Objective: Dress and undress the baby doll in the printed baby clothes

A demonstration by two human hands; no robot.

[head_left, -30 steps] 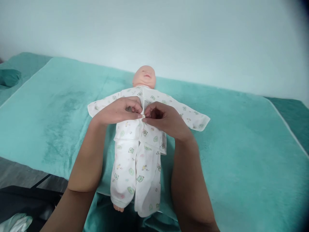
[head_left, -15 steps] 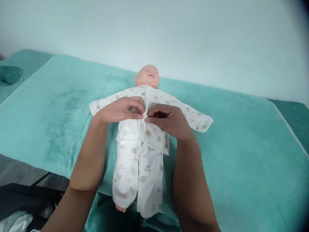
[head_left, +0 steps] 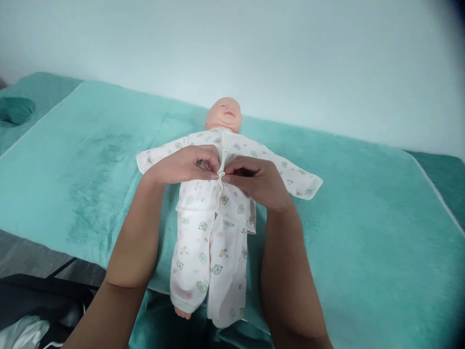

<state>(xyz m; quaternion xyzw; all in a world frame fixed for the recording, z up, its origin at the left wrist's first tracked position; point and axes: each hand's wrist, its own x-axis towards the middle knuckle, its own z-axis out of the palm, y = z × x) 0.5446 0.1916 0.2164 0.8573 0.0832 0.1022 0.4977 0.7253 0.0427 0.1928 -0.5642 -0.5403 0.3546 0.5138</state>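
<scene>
A baby doll [head_left: 224, 115] lies on its back, head toward the wall, wearing a white printed shirt [head_left: 236, 203] and matching trousers [head_left: 201, 252]. My left hand [head_left: 189, 164] pinches the shirt's front edge at mid-chest between thumb and fingers. Opposite it, my right hand [head_left: 254, 178] pinches the other side of the same front opening, the fingertips of both hands almost touching. A small pale spot, perhaps a button, shows between the thumbs; its details are too small to tell. One bare foot [head_left: 182, 313] pokes out of the left trouser leg; the other foot is hidden.
A teal cloth [head_left: 363, 232] with pale edging covers the table, which stands against a pale wall [head_left: 254, 53]. At the left end there is a dark oval hole [head_left: 16, 110]. A black item [head_left: 39, 300] with crumpled light fabric [head_left: 25, 332] is at the lower left.
The whole view has shifted slightly, so the doll and hands appear a little farther right. Both hands keep pinching the shirt front, with only slight finger movement.
</scene>
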